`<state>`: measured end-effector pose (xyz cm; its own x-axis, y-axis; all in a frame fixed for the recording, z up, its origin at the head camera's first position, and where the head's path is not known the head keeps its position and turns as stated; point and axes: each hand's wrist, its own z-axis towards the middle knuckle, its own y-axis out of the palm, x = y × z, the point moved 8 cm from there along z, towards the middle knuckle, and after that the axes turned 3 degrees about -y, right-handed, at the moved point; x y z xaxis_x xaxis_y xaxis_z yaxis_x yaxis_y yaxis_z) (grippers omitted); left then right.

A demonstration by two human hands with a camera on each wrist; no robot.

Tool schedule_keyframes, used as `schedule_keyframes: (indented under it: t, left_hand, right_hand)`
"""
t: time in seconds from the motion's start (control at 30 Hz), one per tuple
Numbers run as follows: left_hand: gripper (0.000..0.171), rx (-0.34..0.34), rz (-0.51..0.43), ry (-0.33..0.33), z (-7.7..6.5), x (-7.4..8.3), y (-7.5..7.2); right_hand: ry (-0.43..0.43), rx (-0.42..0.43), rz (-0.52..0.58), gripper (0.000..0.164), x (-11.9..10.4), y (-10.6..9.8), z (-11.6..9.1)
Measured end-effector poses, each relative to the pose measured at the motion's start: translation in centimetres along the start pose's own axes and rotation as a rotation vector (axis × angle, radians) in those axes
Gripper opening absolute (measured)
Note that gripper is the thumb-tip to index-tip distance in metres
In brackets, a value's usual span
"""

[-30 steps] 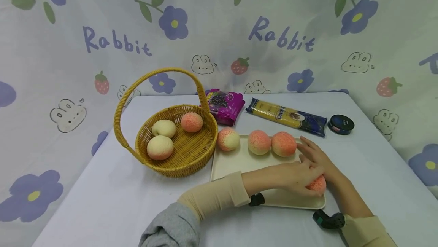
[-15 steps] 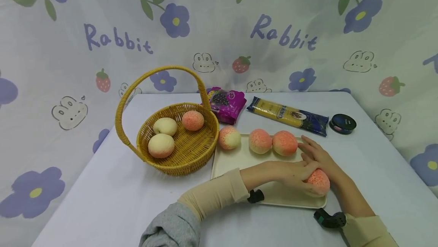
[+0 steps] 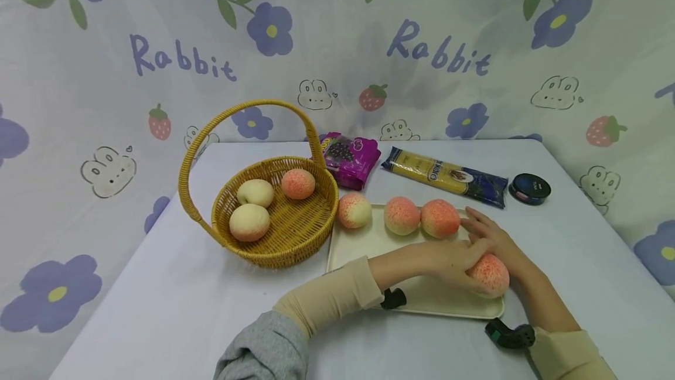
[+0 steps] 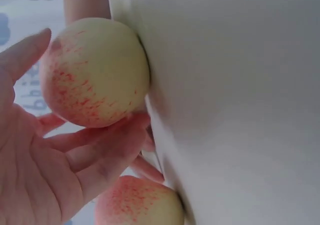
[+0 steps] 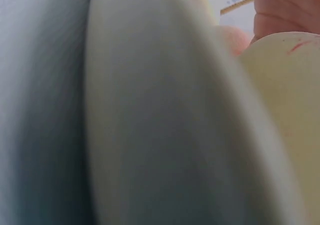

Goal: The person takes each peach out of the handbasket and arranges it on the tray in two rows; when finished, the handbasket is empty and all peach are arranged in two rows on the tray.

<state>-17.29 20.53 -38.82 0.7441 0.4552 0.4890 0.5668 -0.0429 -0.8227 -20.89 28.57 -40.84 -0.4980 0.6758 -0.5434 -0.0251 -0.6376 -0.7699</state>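
Observation:
My left hand (image 3: 453, 260) reaches across the cream tray (image 3: 364, 248) and holds a pink-speckled peach (image 3: 490, 276) at its right end. In the left wrist view, the thumb is at one side of this peach (image 4: 97, 72) and the fingers lie along another; the fruit touches the tray. My right hand (image 3: 493, 239) lies along the tray's right edge, fingers extended, partly behind the left hand. Its fingertips are close to another peach (image 3: 440, 218). Beside that are two more, a peach (image 3: 402, 216) and a paler peach (image 3: 355, 211) at the left corner. A blurred tray rim (image 5: 165, 105) fills much of the right wrist view.
A wicker basket (image 3: 285, 257) with a tall handle stands left of the tray, holding several peaches. Behind lie a purple fruit-printed packet (image 3: 349, 160), a yellow and blue pasta packet (image 3: 443, 176) and a dark round tin (image 3: 529, 189). A printed cloth (image 3: 337, 34) hangs at the back.
The peach in my left hand has shifted slightly to the right, and the left fingers have slid from its top to its left and far side. My right hand has barely moved.

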Motion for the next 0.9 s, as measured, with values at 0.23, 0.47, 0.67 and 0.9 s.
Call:
schedule_keyframes:
  t: [0.23,0.47,0.67,0.9]
  left_hand:
    - [0.068,-0.011,0.120,-0.092,0.0,-0.6,0.0]
    - [0.071,0.016,0.167,-0.102,-0.3,-0.5,-0.3]
    - [0.069,0.070,0.216,-0.156,-1.3,-0.9,-1.4]
    - [0.073,0.131,0.206,-0.210,-3.6,-1.7,-3.2]
  right_hand:
    - [0.119,-0.057,0.041,0.034,1.0,0.2,-0.1]
    - [0.140,-0.067,0.047,0.037,1.1,0.2,0.0]
    - [0.102,-0.062,0.036,0.040,1.3,0.2,0.1]
    - [0.125,-0.077,0.043,0.040,1.3,0.3,-0.1]
